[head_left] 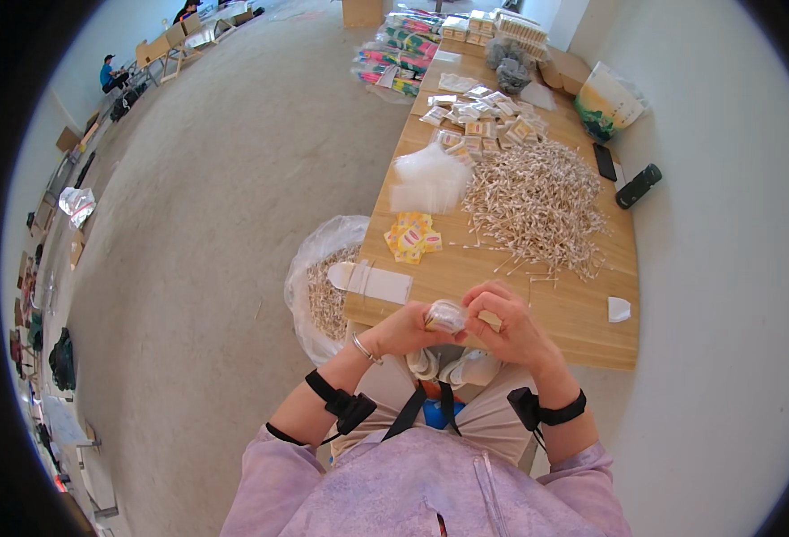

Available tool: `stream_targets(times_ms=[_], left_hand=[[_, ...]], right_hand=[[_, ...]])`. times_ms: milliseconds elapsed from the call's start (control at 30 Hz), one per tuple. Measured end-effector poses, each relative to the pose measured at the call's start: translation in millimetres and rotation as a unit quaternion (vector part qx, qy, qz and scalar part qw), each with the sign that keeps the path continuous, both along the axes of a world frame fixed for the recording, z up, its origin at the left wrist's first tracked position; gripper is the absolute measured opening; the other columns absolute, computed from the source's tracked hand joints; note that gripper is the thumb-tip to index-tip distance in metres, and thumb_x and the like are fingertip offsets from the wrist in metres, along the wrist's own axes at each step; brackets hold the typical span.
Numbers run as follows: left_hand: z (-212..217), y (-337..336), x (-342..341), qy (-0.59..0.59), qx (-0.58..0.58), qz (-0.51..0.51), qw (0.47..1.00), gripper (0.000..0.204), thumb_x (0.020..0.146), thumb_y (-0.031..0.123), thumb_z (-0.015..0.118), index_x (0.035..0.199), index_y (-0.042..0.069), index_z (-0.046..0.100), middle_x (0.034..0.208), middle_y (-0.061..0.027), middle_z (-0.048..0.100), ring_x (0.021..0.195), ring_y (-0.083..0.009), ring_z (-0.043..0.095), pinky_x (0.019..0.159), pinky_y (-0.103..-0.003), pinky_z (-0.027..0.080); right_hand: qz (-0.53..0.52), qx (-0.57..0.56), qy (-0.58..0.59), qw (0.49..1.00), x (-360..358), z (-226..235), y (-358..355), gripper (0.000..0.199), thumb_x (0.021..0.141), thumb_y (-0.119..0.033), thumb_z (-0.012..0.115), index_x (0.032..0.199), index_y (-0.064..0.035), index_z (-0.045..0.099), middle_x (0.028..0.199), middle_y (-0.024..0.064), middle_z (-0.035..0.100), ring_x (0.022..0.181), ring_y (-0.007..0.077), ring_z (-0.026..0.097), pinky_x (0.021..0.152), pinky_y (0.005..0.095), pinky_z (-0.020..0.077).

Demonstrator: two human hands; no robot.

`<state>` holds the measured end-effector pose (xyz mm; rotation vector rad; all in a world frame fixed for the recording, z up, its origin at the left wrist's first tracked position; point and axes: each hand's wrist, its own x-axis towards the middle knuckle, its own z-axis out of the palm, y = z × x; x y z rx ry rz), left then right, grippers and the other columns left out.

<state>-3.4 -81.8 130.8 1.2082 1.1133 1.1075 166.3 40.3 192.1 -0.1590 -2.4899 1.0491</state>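
Note:
Just off the table's front edge, my left hand [405, 328] is closed round a small clear plastic packet [446, 315]. Whitish contents show through it, too small to make out. My right hand [509, 329] meets the packet's right end, with its thumb and fingers pinched together there. What exactly lies between those fingertips is hidden. Beyond my hands spreads a big heap of loose cotton swabs [542, 206]. Yellow and white printed cards [412, 237] lie left of the heap, with a stack of clear plastic bags [430, 179] behind them.
Filled swab packets [493, 121] are piled farther back on the wooden table [582, 331]. A white card strip [376, 282] lies at the left edge, above a plastic sack of swabs [327, 291]. By the wall are a phone [605, 163], a dark bottle [638, 186] and a white piece [619, 310].

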Motion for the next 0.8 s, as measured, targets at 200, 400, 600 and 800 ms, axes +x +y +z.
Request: stream_targets(times_ms=[200, 400, 600, 800], left_hand=[[-7.3, 0.4, 2.1, 0.012, -0.007, -0.035, 0.999, 0.021, 0.085, 0.009, 0.066, 0.106, 0.005, 0.066, 0.098, -0.0015, 0.068, 0.091, -0.0078, 0.059, 0.085, -0.025, 0.047], [-1.2, 0.3, 4.0, 0.025, -0.007, -0.046, 0.999, 0.021, 0.085, 0.009, 0.067, 0.106, 0.005, 0.067, 0.099, -0.0021, 0.069, 0.093, -0.0090, 0.060, 0.086, -0.025, 0.047], [-1.5, -2.7, 2.9, 0.008, -0.033, -0.025, 0.999, 0.023, 0.084, 0.008, 0.066, 0.107, 0.006, 0.067, 0.100, -0.0013, 0.069, 0.093, -0.0083, 0.060, 0.086, -0.025, 0.047], [-2.1, 0.5, 3.6, 0.032, -0.014, -0.035, 0.999, 0.023, 0.085, 0.008, 0.066, 0.107, 0.005, 0.066, 0.100, -0.0007, 0.068, 0.092, -0.0072, 0.059, 0.086, -0.025, 0.047]], right_hand=[[-0.079, -0.165, -0.055, 0.982, -12.4, 12.0, -6.8, 0.019, 0.081, -0.009, 0.067, 0.099, -0.0026, 0.065, 0.087, 0.0041, 0.063, 0.079, 0.0117, 0.058, 0.070, 0.0255, 0.0459], [0.017, -0.276, -0.129, 0.952, -17.0, 7.9, -0.7, 0.020, 0.085, -0.011, 0.064, 0.102, -0.0012, 0.066, 0.085, 0.0031, 0.064, 0.077, 0.0081, 0.057, 0.069, 0.0226, 0.0462], [-0.043, -0.310, -0.102, 0.944, -11.4, 4.1, 0.9, 0.017, 0.086, -0.013, 0.064, 0.098, -0.0014, 0.068, 0.087, 0.0002, 0.063, 0.078, 0.0060, 0.055, 0.067, 0.0216, 0.0459], [-0.023, -0.221, -0.131, 0.966, -13.7, 0.6, 2.3, 0.012, 0.085, -0.006, 0.064, 0.095, -0.0014, 0.068, 0.083, 0.0020, 0.063, 0.075, 0.0055, 0.055, 0.064, 0.0215, 0.0451]])
